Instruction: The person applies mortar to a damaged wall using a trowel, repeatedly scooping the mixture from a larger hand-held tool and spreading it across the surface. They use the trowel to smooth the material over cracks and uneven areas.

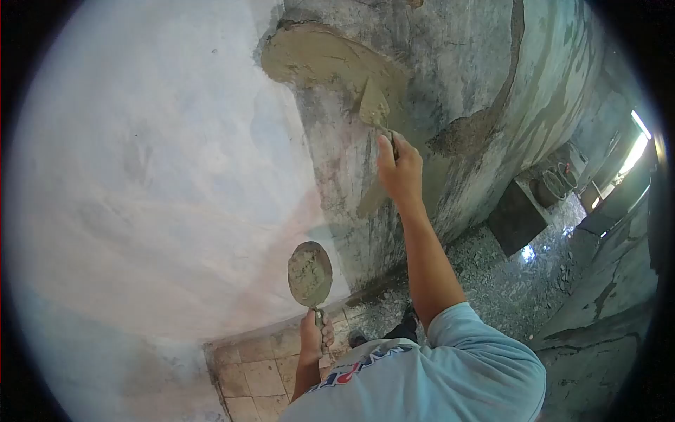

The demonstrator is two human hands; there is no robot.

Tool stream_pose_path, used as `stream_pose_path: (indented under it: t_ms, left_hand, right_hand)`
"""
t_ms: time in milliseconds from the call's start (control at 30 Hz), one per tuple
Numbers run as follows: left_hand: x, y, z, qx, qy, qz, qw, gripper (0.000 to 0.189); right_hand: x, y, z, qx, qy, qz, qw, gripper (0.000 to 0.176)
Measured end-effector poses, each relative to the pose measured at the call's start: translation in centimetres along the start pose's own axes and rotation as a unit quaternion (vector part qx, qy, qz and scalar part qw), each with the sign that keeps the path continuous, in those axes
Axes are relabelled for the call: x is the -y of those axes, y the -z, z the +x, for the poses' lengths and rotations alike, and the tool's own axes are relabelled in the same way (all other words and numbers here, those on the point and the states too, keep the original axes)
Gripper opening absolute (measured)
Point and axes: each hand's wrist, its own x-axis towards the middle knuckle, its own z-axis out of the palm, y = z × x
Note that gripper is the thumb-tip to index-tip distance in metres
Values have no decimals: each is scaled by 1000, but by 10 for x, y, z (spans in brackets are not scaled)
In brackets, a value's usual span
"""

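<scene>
Head view: got the trowel (375, 104) grasped by the handle in the right hand (401, 169), upper centre of the frame, with blade beyond the fingers, over the wet patch (316, 56). Holding the round pan (326, 271) by its handle in the left hand (313, 336), lower centre, with mortar (306, 276) just above the fist. Decent gap between both tools. Pale coating (211, 162) edge left of the trowel, tiled floor (264, 380) at bottom.
</scene>
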Motion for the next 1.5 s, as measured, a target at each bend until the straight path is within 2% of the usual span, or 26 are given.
stream_pose_path:
  t_ms: [67,167,267,367,467,567,600,667,767,867,967,1167,1333,1433,1500]
  left_hand:
    - [0,1,-2,-1,-6,-7,1000,52]
    - [2,1,0,5,-5,-13,1000,51]
    - [0,1,4,9,9,-20,1000,50]
    - [-2,-2,10,12,8,-8,1000,50]
    - [-6,-11,14,26,-8,-3,1000,49]
    - [-11,-14,18,32,10,-9,999,49]
    - [-10,-14,21,35,17,-22,999,42]
    - [-11,-13,26,32,19,-4,999,42]
    - [-16,-16,25,29,24,9,999,46]
    - [-15,-17,25,20,21,-8,1000,46]
    - [-14,-7,25,10,21,-24,999,45]
    - [-22,-4,20,-16,23,-15,999,48]
    - [-25,-9,17,-29,-11,-10,999,52]
    - [-26,-17,11,-52,0,5,999,51]
    - [-22,-14,13,-34,5,1,999,50]
  right_hand:
    - [4,6,-5,32,-51,5,998,31]
    - [30,-3,0,-16,61,4,998,29]
    - [71,-11,32,-20,219,-70,973,31]
    - [109,-7,54,50,145,-216,964,34]
    - [103,-3,63,38,144,-214,965,32]
    - [85,2,68,-2,192,-208,959,31]
    - [81,2,68,-2,194,-200,960,30]
    - [78,3,72,-3,197,-186,963,30]
    - [81,3,72,39,149,-161,975,30]
    - [85,1,64,30,138,-158,977,31]
    - [75,-4,59,-23,142,-153,978,32]
    - [59,6,54,36,96,-105,989,30]
    - [30,20,52,17,77,-123,989,31]
    - [16,22,51,17,66,-103,992,31]
    - [5,20,48,16,61,-79,995,31]
